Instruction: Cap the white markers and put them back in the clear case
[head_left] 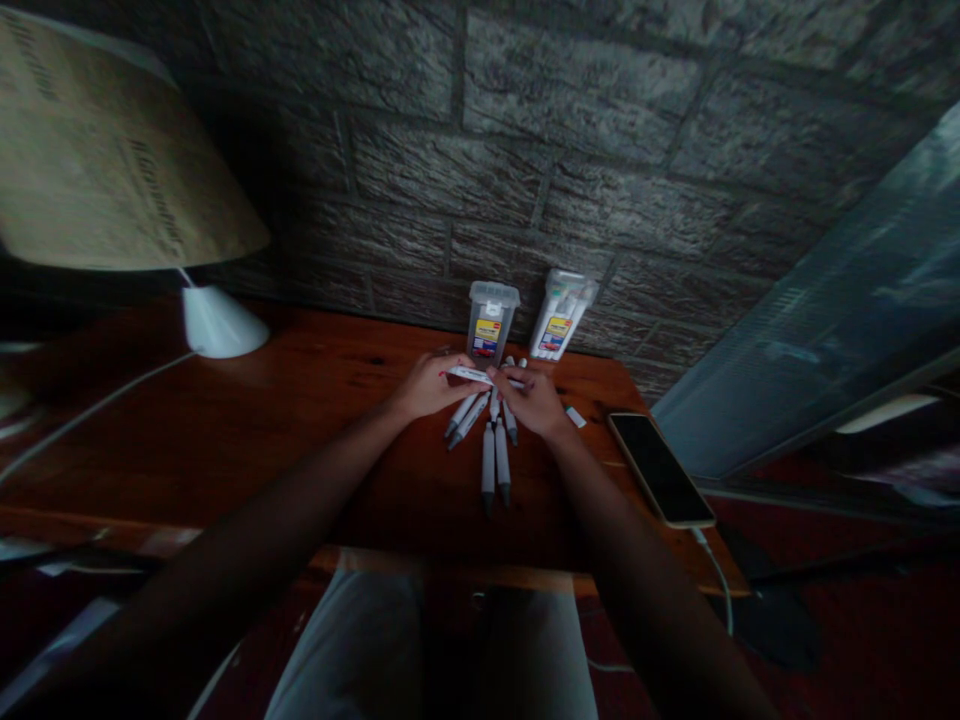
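Work on one white marker [470,375] appears to be your step in hand, and the next move seems to call for a steady two-handed hold above the loose markers [488,460] spread on the worktop [315,385]. Your left hand [433,386] is curled, thumb and fingers closed on the marker's left part; the marker lies crosswise between your hands, near the upright clear case [487,342], and your right hand [535,401] pinches its right end between bunched fingertips, with a phone [661,468] farther right.
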